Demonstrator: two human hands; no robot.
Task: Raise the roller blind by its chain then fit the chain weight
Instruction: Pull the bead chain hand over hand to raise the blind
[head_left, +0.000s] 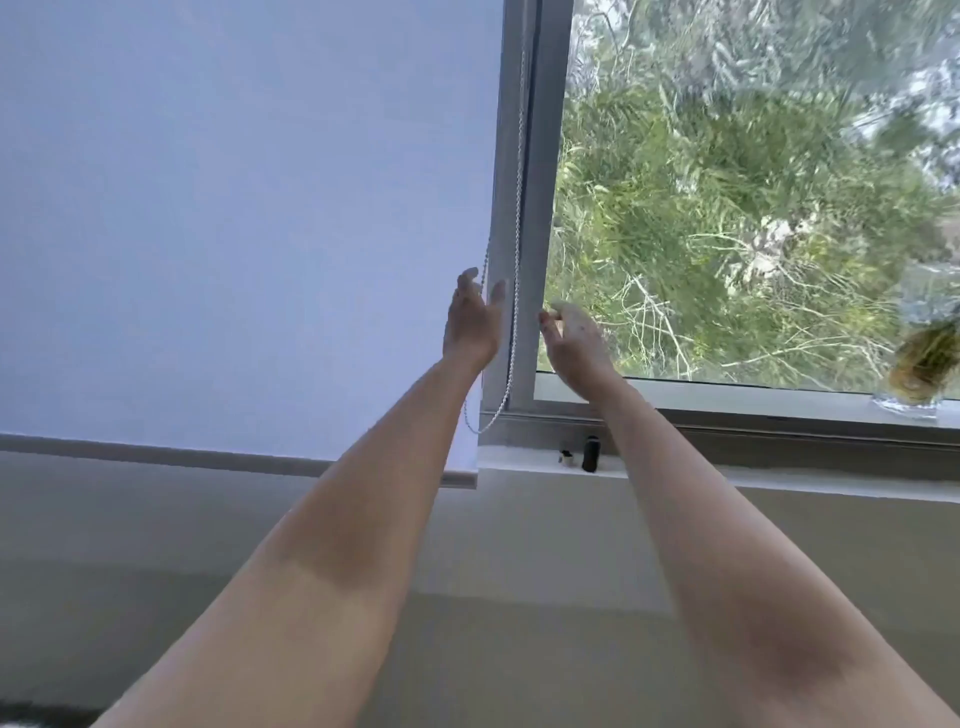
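The white roller blind (234, 208) hangs low over the left window pane, its bottom bar (460, 478) just above the sill. A white bead chain (518, 208) loops down along the grey window frame to its lowest point near the sill. My left hand (471, 325) is raised with fingers spread; the loop's left strand runs between its thumb and fingers, but the hand does not grip it. My right hand (571, 340) hovers just right of the chain, fingers loosely curled, holding nothing. A small black cylinder-shaped piece (590, 453), possibly the chain weight, stands on the sill.
A tiny white and black part (565, 457) lies next to the black piece on the white sill (727, 475). A glass vase with dried stems (914, 400) stands at the sill's far right. Green shrubs show through the uncovered right pane.
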